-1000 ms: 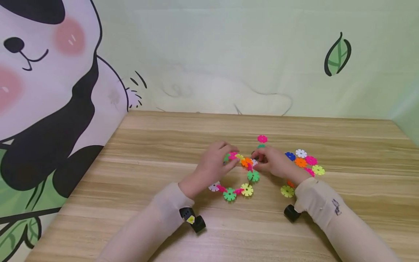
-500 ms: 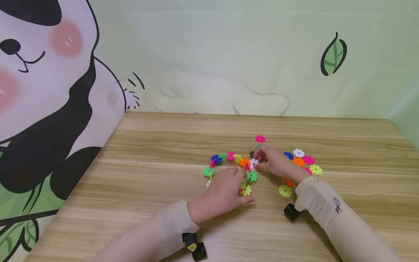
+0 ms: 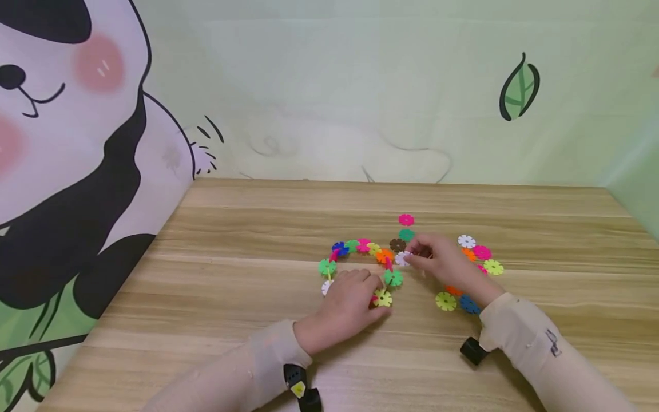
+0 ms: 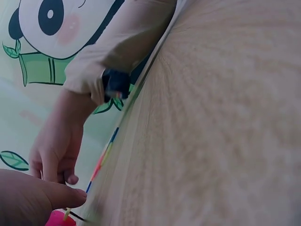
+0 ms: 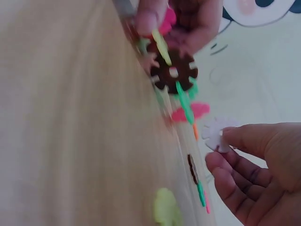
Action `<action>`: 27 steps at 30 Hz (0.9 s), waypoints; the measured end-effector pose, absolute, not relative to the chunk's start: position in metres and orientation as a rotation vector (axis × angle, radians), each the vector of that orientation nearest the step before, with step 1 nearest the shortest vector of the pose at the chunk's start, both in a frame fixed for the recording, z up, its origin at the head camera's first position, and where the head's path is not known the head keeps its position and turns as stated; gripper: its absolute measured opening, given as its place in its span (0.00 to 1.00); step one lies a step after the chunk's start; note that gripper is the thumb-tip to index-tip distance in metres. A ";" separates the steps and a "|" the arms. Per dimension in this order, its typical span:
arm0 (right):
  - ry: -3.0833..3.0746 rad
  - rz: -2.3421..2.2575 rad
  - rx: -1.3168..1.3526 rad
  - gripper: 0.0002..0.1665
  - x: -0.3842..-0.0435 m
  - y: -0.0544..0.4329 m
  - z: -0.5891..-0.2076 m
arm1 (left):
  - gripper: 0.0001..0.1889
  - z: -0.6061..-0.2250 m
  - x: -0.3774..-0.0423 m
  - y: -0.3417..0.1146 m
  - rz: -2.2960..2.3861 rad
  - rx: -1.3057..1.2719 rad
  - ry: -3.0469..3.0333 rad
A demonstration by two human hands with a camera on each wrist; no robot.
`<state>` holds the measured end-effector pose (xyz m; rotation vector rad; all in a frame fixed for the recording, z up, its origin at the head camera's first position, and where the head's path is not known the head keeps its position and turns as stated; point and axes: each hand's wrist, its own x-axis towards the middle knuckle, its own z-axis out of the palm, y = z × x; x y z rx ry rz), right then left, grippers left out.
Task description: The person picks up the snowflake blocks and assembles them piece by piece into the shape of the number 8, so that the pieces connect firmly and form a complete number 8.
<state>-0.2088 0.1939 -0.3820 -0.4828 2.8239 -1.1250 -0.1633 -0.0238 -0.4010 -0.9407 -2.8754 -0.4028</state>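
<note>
My left hand (image 3: 350, 300) rests over the near side of a ring of linked snowflake discs (image 3: 362, 245), gripping it by its yellow disc (image 3: 382, 298). In the right wrist view, the left thumb (image 5: 151, 21) presses pink and yellow pieces beside a brown disc (image 5: 173, 71). Some of the ring lies hidden beneath that hand. Just right of the ring, my right hand (image 3: 445, 260) pinches a white snowflake disc (image 5: 215, 134) between thumb and fingers. The left wrist view has the right hand (image 4: 59, 146) beyond the left one (image 4: 37, 195).
Beyond the right hand lie loose brown (image 3: 397, 245), teal (image 3: 406, 235) and pink (image 3: 406, 220) discs. More discs, including a yellow one (image 3: 493, 267) and a blue one (image 3: 469, 304), lie around the right wrist. A panda-printed wall (image 3: 319, 103) borders the wooden table (image 3: 247, 240).
My left hand has come down from the ring's far side to its near side. The right hand has shifted slightly right with the white disc, widening its gap from the orange disc.
</note>
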 end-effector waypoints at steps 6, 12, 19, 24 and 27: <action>2.836 -1.169 -0.523 0.04 -0.189 0.192 -0.383 | 0.19 -0.401 -0.166 -0.027 -0.465 -0.936 -2.859; 2.822 -1.195 -0.681 0.03 -0.172 0.193 -0.392 | 0.20 -0.403 -0.166 -0.028 -0.536 -0.934 -2.837; 2.869 -1.127 -0.803 0.05 -0.165 0.190 -0.400 | 0.19 -0.407 -0.168 -0.030 -0.551 -0.957 -2.764; 2.891 -1.100 -0.817 0.05 -0.163 0.187 -0.404 | 0.18 -0.409 -0.167 -0.031 -0.536 -0.971 -2.730; 2.932 -1.088 -0.869 0.05 -0.162 0.185 -0.407 | 0.19 -0.410 -0.167 -0.032 -0.528 -0.983 -2.717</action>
